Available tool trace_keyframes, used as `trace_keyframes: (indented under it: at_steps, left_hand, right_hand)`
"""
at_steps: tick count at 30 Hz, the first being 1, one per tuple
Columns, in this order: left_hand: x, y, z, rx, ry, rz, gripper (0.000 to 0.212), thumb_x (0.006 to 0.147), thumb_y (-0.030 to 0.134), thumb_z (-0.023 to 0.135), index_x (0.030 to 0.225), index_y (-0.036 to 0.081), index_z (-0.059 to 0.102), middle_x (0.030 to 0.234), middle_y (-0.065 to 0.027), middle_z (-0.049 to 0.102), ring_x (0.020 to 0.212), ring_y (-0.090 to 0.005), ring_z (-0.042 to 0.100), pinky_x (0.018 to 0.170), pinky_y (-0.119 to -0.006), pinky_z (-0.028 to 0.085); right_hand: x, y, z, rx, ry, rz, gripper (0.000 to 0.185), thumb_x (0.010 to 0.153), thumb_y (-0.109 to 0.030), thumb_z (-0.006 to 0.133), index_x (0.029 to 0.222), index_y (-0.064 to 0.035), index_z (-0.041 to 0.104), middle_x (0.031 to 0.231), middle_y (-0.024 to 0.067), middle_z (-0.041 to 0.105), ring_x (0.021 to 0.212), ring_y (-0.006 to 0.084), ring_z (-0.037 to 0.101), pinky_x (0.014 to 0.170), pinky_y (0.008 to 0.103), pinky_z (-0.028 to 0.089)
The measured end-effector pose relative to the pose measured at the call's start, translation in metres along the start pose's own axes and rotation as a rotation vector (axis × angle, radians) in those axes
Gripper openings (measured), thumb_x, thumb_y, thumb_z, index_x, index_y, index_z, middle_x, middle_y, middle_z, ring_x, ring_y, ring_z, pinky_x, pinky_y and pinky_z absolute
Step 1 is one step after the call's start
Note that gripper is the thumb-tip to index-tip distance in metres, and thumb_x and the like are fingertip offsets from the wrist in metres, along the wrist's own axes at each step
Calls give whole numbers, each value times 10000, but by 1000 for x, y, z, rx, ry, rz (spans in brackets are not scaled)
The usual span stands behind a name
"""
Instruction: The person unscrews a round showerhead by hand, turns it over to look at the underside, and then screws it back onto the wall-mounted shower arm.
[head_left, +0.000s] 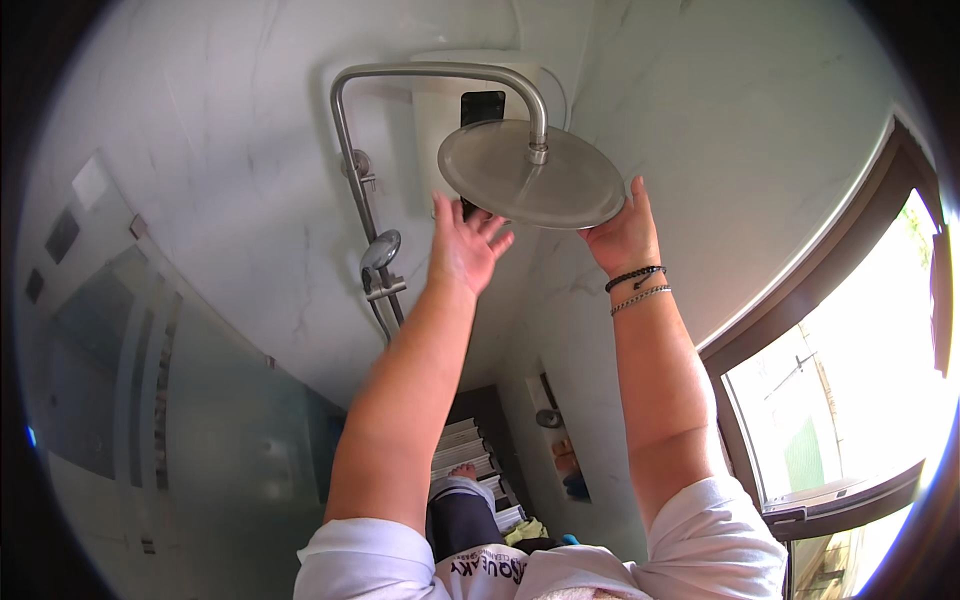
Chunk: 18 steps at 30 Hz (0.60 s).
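A round metal rain shower head (517, 176) hangs tilted from a curved metal shower pipe (442, 70) above me. My right hand (628, 236) holds its right rim, thumb raised beside the edge and the other fingers hidden beneath the disc. Just below the disc's near left edge, my left hand (466, 246) is spread with nothing in it. A small gap appears between its fingertips and the rim. Behind the disc is a white wall-mounted unit (435, 112) with a black panel (482, 107), partly covered by the shower head.
A hand shower (381, 251) sits in its holder on the riser, left of my left forearm. Glass panels (225, 420) stand at left. On the right is a brown-framed window (817, 360). Below are a wall niche (559, 442) with items, a slatted surface (461, 442) and a yellowish cloth (526, 531).
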<state>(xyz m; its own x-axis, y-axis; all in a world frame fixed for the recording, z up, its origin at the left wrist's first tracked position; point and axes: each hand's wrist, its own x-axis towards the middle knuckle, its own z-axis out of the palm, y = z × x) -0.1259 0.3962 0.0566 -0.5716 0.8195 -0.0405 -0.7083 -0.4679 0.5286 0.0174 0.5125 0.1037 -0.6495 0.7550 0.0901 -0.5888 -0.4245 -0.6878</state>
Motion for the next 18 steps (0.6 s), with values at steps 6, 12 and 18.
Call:
trace_keyframes:
  at_steps: [6,12,18]
  left_hand:
    - [6,11,33,53,-149,161,455,875,352,376,1240,95,285,1235,-122,368,1077,-254,439,889,-434,360]
    - [-52,-39,51,514,-234,18,742,840,398,457,1351,121,-4,1378,-147,113,1167,-304,352,912,-437,315]
    - [3,32,25,70,74,71,827,797,580,400,1347,89,26,1341,-202,214,1217,-329,285,966,-510,236]
  right_hand:
    - [3,0,7,39,-21,12,542,899,-430,236,1204,1,357,1202,111,440,1116,248,408,921,383,347]
    - [5,-10,-1,64,-62,16,418,870,-321,367,1153,-13,382,1168,125,439,1076,264,420,883,413,367]
    - [2,-8,20,49,71,3,337,845,-237,436,1084,-1,406,1075,133,478,1008,278,463,854,416,392]
